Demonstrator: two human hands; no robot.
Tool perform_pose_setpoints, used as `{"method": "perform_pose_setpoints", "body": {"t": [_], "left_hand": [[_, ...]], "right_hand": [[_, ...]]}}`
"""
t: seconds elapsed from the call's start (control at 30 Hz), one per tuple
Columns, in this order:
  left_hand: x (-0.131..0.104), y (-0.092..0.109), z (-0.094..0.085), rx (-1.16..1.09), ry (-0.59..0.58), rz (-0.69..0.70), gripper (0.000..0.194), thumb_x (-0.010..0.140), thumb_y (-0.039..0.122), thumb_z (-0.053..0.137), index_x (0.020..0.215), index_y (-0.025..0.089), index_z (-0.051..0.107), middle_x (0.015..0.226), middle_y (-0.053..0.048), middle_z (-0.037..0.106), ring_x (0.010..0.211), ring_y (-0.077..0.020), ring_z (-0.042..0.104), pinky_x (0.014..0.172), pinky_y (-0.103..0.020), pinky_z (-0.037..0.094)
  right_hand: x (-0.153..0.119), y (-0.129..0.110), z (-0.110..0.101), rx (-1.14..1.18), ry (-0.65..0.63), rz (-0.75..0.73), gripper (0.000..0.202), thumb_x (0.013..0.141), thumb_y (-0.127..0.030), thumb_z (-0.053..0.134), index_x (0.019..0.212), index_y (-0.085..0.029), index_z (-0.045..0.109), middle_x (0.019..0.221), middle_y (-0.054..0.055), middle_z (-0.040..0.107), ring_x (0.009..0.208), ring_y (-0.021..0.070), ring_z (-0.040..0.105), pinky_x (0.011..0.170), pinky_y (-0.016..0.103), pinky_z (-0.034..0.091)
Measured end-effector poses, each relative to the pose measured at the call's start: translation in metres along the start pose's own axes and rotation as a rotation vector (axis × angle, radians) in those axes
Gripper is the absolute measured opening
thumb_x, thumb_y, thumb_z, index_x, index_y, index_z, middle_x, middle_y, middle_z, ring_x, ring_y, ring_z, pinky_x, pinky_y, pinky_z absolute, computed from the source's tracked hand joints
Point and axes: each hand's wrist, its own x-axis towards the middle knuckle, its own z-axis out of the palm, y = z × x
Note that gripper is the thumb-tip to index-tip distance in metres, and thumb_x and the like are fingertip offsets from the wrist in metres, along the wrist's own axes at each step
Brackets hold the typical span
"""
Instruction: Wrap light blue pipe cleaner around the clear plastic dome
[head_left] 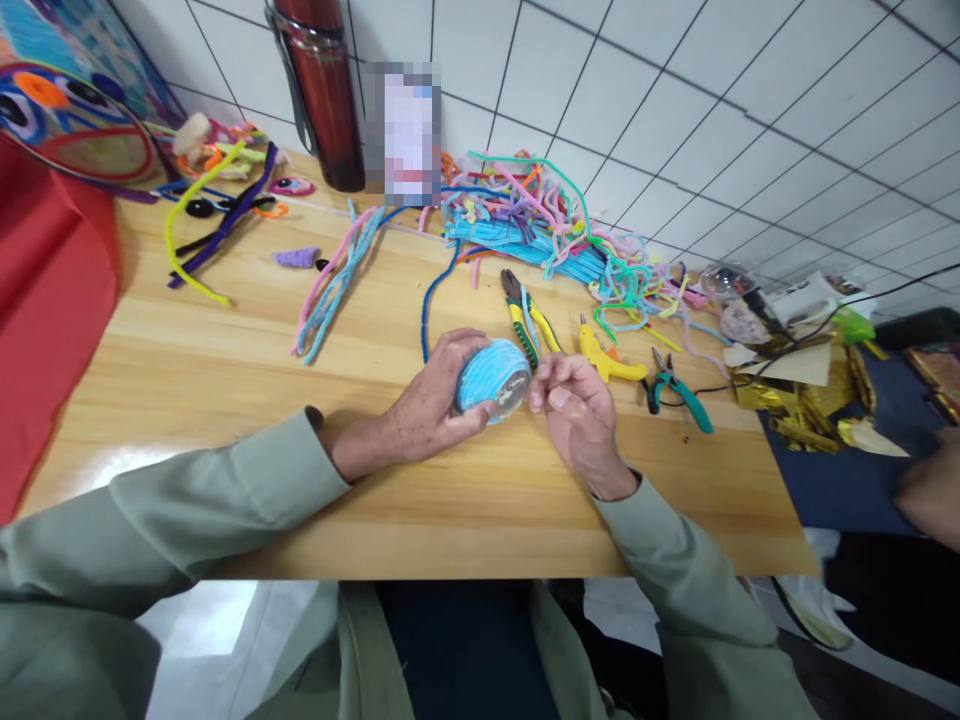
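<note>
My left hand (425, 402) is wrapped round a rounded object covered in light blue pipe cleaner (487, 372), with a clear, bare end facing right. My right hand (577, 408) is beside that end, its fingers curled and thumb drawn in. Whatever it may pinch is too small to make out. Just beyond the hands lie yellow-and-green pliers (523, 320) with a bit of light blue pipe cleaner across them. A yellow glue gun (609, 360) and teal-handled pliers (679, 390) rest to the right. One dark blue pipe cleaner (429, 300) runs down behind my left hand.
A tangled heap of colourful pipe cleaners (536, 225) lines the wall. Left of it stand a red thermos (322, 100) and a blurred upright panel (411, 135). Pink and blue stems (337, 280) lie nearer. Red cloth (52, 290) covers the left; gold scraps (817, 395) and another person's arm (934, 490) are right.
</note>
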Motion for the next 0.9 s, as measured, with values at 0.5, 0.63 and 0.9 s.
{"method": "perform_pose_setpoints", "body": {"t": [0.5,0.63,0.9], "left_hand": [[-0.001,0.003,0.004,0.02,0.025,0.075,0.067,0.101,0.037,0.066,0.158,0.021,0.035,0.147,-0.021,0.051,0.143,-0.0369,0.051,0.119,-0.063,0.049],[-0.003,0.004,0.005,0.026,0.022,0.074,0.068,0.101,0.039,0.065,0.159,0.024,0.034,0.149,-0.02,0.052,0.146,-0.0383,0.051,0.119,-0.066,0.049],[-0.003,0.005,0.004,0.032,0.002,0.091,0.073,0.098,0.037,0.068,0.161,0.026,0.033,0.151,-0.019,0.052,0.148,-0.0399,0.05,0.119,-0.067,0.049]], "right_hand": [[-0.01,0.016,0.0,-0.243,-0.091,0.098,0.086,0.077,-0.047,0.095,0.15,-0.037,0.052,0.169,0.003,0.044,0.161,0.0292,0.039,0.136,0.054,0.031],[-0.013,0.013,0.005,-0.199,-0.091,0.186,0.079,0.081,-0.045,0.09,0.151,-0.04,0.053,0.154,0.003,0.057,0.143,0.029,0.056,0.122,0.053,0.05],[-0.014,0.01,0.012,-0.182,-0.053,0.216,0.077,0.079,-0.037,0.092,0.147,-0.04,0.056,0.136,0.001,0.065,0.121,0.0262,0.065,0.102,0.045,0.06]]}}
